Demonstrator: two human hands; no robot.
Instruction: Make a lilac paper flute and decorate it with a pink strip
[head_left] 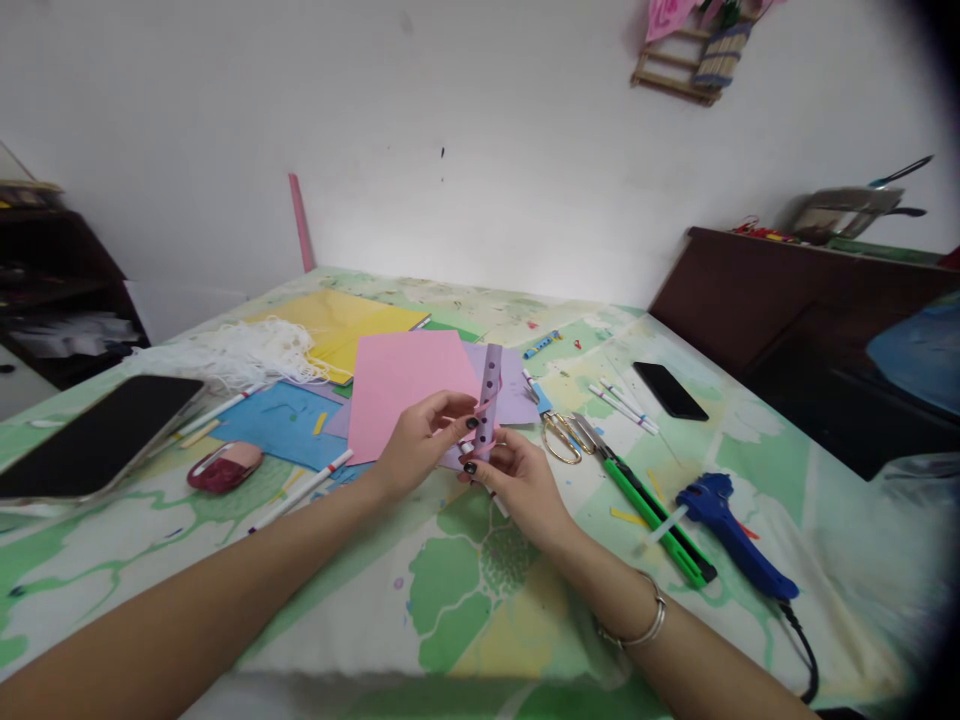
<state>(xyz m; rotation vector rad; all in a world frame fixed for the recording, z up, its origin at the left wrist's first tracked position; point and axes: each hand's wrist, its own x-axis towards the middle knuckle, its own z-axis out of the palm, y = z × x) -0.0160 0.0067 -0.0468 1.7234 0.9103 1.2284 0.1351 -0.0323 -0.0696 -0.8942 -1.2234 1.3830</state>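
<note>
A slim purple paper tube (pixel 490 372) with a row of dark dots stands nearly upright between my hands. A narrow pink strip (pixel 487 404) runs slantwise around it. My left hand (pixel 421 438) pinches the tube's left side with thumb and fingers. Lower down, my right hand (pixel 531 488) is closed around the tube's bottom end, which the fingers partly hide. The tip of a white marker (pixel 499 504) shows below my right fingers; whether it is held or lies on the table I cannot tell. Behind the tube lies a pink paper sheet (pixel 409 385).
To the right lie gold-handled scissors (pixel 562 440), a green box cutter (pixel 652 515), a blue glue gun (pixel 739 540) with its cord and a black phone (pixel 670 390). On the left are white yarn (pixel 232 352), blue paper (pixel 277 425), a tape dispenser (pixel 225 467) and a tablet (pixel 101 430).
</note>
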